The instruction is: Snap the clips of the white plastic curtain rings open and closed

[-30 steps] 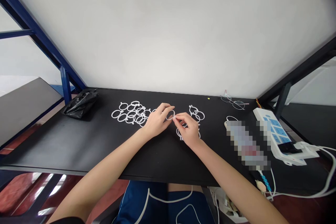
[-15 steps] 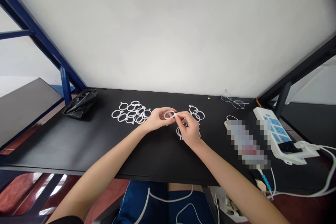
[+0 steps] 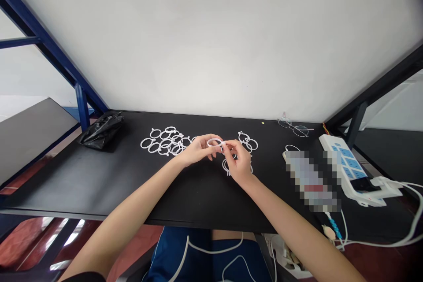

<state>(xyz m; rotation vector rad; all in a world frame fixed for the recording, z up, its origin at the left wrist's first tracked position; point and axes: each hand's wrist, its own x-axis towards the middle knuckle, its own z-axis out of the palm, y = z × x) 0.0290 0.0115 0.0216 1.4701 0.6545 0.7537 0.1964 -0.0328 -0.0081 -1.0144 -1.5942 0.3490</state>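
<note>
At the far left of the black table (image 3: 115, 176): a crumpled black plastic bag (image 3: 101, 131). Right of it, well apart, a spread of loose white rings (image 3: 163, 143), flat on the tabletop, many touching or overlapping.

Stretches in from the lower left with a bare forearm, ending in the left hand (image 3: 198, 152) just beside the right edge of that spread. Curls the fingers inward and pinches, thumb and fingertips together, the left side of a single white ring (image 3: 215, 142). Holds that ring above the table, near level, between the two hands, over the middle of the tabletop.

Comes in from the lower right with the other bare forearm, up to the right hand (image 3: 238, 161), knuckles up, fingers bent. Closes thumb and forefinger on the single ring's right edge, opposite the left fingertips. Hands close together, both clamped on the one ring. Hovers over a few more rings (image 3: 226, 168) lying on the table under the palm.

Just beyond the right hand, a small cluster of rings (image 3: 248, 143). Farther right, near the wall, wire-rimmed eyeglasses (image 3: 295, 128). At the table's right end, a white and blue power strip (image 3: 346, 165) with a white cable (image 3: 410, 229).
</note>
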